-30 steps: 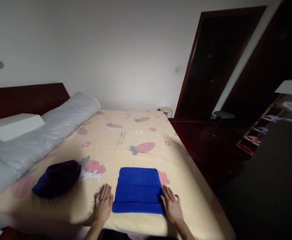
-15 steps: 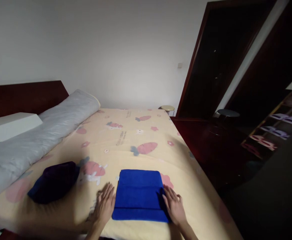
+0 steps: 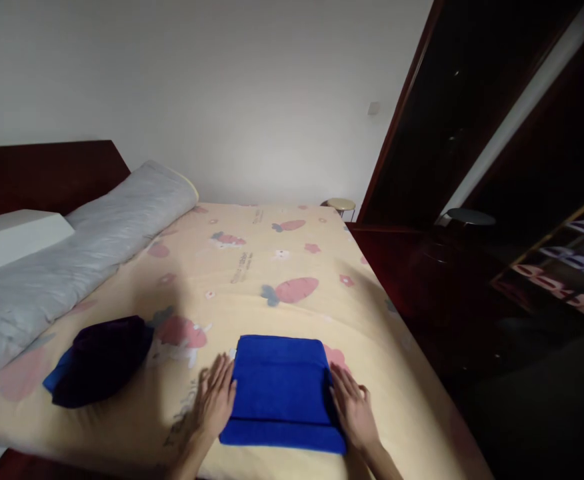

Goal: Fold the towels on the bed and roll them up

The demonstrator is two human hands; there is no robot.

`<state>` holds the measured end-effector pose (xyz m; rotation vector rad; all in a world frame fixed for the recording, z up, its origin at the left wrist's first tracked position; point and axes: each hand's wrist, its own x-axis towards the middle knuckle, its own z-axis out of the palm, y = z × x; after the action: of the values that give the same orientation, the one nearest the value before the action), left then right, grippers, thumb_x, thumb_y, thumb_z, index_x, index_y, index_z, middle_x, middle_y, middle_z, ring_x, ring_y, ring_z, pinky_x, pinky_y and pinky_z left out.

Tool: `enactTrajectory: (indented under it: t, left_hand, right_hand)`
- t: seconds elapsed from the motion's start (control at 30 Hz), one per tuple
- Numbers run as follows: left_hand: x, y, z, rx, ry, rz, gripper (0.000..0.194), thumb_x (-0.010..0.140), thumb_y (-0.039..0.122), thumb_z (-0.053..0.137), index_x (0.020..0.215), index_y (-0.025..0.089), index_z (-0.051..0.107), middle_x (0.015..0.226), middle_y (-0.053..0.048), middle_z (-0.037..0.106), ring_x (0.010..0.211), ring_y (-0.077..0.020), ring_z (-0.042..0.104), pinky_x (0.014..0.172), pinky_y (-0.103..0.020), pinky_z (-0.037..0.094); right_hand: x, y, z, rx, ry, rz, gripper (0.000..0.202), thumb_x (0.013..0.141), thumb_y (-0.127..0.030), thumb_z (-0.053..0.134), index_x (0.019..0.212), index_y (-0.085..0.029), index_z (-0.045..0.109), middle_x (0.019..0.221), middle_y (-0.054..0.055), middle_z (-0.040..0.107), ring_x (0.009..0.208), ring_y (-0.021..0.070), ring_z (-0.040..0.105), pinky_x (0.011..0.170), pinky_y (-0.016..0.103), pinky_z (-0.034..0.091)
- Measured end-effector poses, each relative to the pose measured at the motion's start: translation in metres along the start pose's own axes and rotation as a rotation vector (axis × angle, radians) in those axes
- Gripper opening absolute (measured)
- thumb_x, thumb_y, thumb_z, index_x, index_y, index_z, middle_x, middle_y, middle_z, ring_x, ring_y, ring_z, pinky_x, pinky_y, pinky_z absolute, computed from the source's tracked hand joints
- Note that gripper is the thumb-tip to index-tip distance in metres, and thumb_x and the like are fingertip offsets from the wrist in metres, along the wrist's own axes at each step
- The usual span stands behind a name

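cloth (image 3: 281,389), blue, folded, flat on carrot-print bedsheet (image 3: 252,293) between left hand (image 3: 217,398) and right hand (image 3: 355,408); fingers extended, gripping nothing, at side edges. looks like edge-squaring; next move probably calls for even inward pressure.

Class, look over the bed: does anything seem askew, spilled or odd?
Only the dark purple-and-blue cloth bundle, left of the left hand, stands out: it lies heaped, while the blue cloth is folded flat. No spill shows.

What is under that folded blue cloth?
The folded blue cloth lies on a patterned bedsheet; part of a pink print shows past its right edge. Anything else directly beneath is covered and can't be seen.
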<state>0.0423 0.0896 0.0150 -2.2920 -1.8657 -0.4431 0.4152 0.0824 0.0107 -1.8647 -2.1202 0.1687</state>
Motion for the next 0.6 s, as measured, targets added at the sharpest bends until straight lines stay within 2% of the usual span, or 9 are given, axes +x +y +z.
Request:
enactTrajectory:
  t: [0.1,0.17,0.2,0.27,0.37,0.43,0.5,0.6]
  left_hand:
    - [0.016,0.055,0.006,-0.086,-0.072,0.225,0.056,0.099,0.027,0.03,0.153,0.027,0.015,0.155,-0.003,0.037,0.143,-0.0179,0.034,0.114,-0.041,0.033]
    - [0.027,0.077,0.013,-0.12,-0.121,0.331,0.059,0.098,0.024,0.03,0.153,0.027,0.011,0.155,-0.003,0.037,0.142,-0.0162,0.036,0.113,-0.039,0.035]
    - [0.03,0.075,0.015,-0.118,-0.135,0.347,0.059,0.098,0.024,0.031,0.153,0.028,0.012,0.155,-0.003,0.038,0.141,-0.0162,0.037,0.112,-0.039,0.036]
    - [0.031,0.049,0.018,-0.078,-0.13,0.308,0.057,0.098,0.026,0.033,0.152,0.03,0.016,0.154,-0.002,0.04,0.139,-0.0169,0.04,0.111,-0.04,0.037]
    - [0.024,-0.009,0.013,0.025,-0.014,0.111,0.054,0.099,0.031,0.033,0.151,0.03,0.022,0.149,-0.004,0.047,0.136,-0.0204,0.045,0.11,-0.044,0.036]
    - [0.023,-0.024,0.009,0.066,0.062,0.002,0.055,0.099,0.03,0.032,0.152,0.027,0.02,0.149,-0.007,0.047,0.137,-0.0225,0.043,0.112,-0.047,0.033]
    - [0.029,-0.007,0.008,0.051,0.044,0.035,0.056,0.099,0.028,0.031,0.153,0.026,0.015,0.153,-0.007,0.041,0.142,-0.0213,0.037,0.114,-0.046,0.031]
    - [0.045,0.052,0.014,-0.033,-0.083,0.223,0.058,0.099,0.024,0.03,0.153,0.026,0.011,0.157,-0.002,0.033,0.145,-0.0165,0.03,0.114,-0.041,0.032]
  right_hand:
    - [0.014,-0.054,0.014,0.084,-0.091,-0.175,0.05,0.1,-0.045,0.027,0.145,-0.03,0.041,0.153,0.004,0.038,0.14,0.0233,0.037,0.109,0.047,0.035]
    - [0.026,-0.077,0.024,0.118,-0.155,-0.263,0.051,0.099,-0.046,0.03,0.147,-0.03,0.036,0.154,0.003,0.036,0.141,0.0224,0.036,0.111,0.047,0.034]
    - [0.031,-0.078,0.027,0.119,-0.167,-0.268,0.051,0.099,-0.046,0.032,0.147,-0.03,0.036,0.153,0.004,0.037,0.141,0.0228,0.036,0.111,0.047,0.034]
    - [0.036,-0.058,0.03,0.086,-0.142,-0.194,0.05,0.098,-0.045,0.032,0.144,-0.027,0.043,0.151,0.006,0.04,0.139,0.0246,0.039,0.11,0.05,0.035]
    - [0.033,-0.007,0.024,0.003,-0.01,0.0,0.052,0.099,-0.047,0.029,0.14,-0.023,0.048,0.15,0.01,0.042,0.139,0.0275,0.038,0.108,0.053,0.036]
    - [0.029,0.005,0.019,-0.023,0.056,0.057,0.053,0.099,-0.047,0.026,0.143,-0.023,0.045,0.153,0.01,0.038,0.141,0.0277,0.034,0.107,0.055,0.035]
    - [0.031,-0.012,0.018,0.006,0.037,0.007,0.053,0.1,-0.047,0.025,0.145,-0.025,0.041,0.155,0.008,0.034,0.143,0.0261,0.032,0.109,0.054,0.033]
    - [0.046,-0.064,0.023,0.102,-0.102,-0.178,0.052,0.1,-0.049,0.026,0.148,-0.029,0.034,0.156,0.006,0.032,0.143,0.0234,0.031,0.113,0.05,0.03]
